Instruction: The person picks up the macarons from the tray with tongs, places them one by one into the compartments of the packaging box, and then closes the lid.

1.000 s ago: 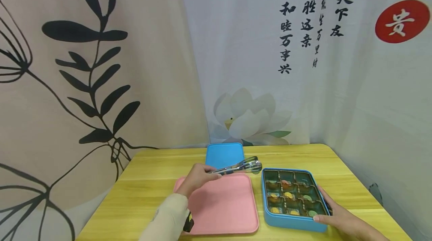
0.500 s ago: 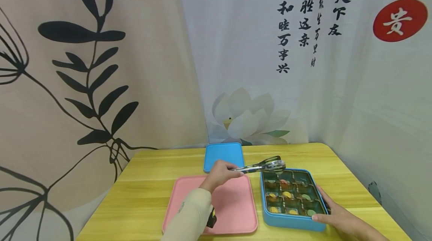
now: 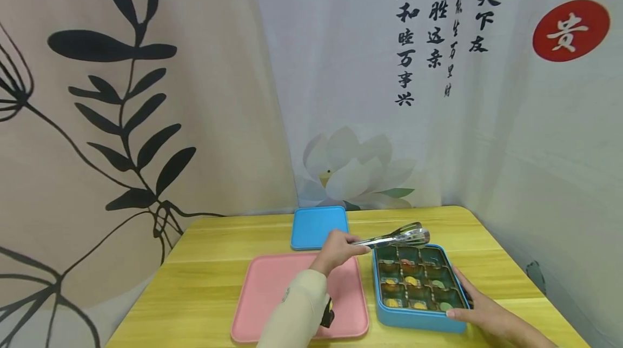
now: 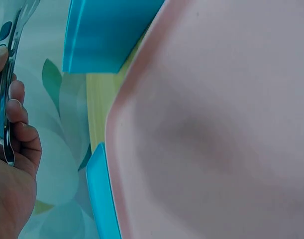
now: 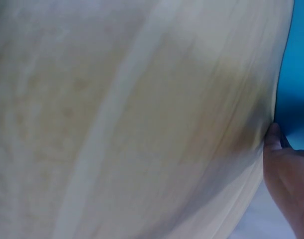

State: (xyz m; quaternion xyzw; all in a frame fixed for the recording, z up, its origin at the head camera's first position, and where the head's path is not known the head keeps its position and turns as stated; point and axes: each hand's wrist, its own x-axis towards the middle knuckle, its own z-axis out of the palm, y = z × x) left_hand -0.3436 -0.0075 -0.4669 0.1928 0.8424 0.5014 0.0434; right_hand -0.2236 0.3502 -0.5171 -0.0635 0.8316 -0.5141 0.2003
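My left hand (image 3: 338, 251) grips a pair of metal tongs (image 3: 389, 239) by the handle end, above the right part of the pink tray (image 3: 263, 283). The rounded heads of the tongs hang over the far edge of a blue box (image 3: 418, 320), with no item visible between them. In the left wrist view, fingers and thumb wrap the tongs (image 4: 3, 94). The box has a dark divided insert holding small yellow, green and red pieces (image 3: 411, 281). My right hand (image 3: 486, 313) holds the box's right side, thumb at the near right corner; its fingers are partly hidden.
A blue lid-like flat piece (image 3: 318, 226) lies behind the pink tray. The wooden table (image 3: 214, 267) reaches back to a printed curtain (image 3: 233, 93). The box stands right of the tray, with a narrow gap between them.
My left hand has carried the tongs rightward, from above the tray to over the box's far edge. My right hand has stayed on the box, and the view has turned slightly.
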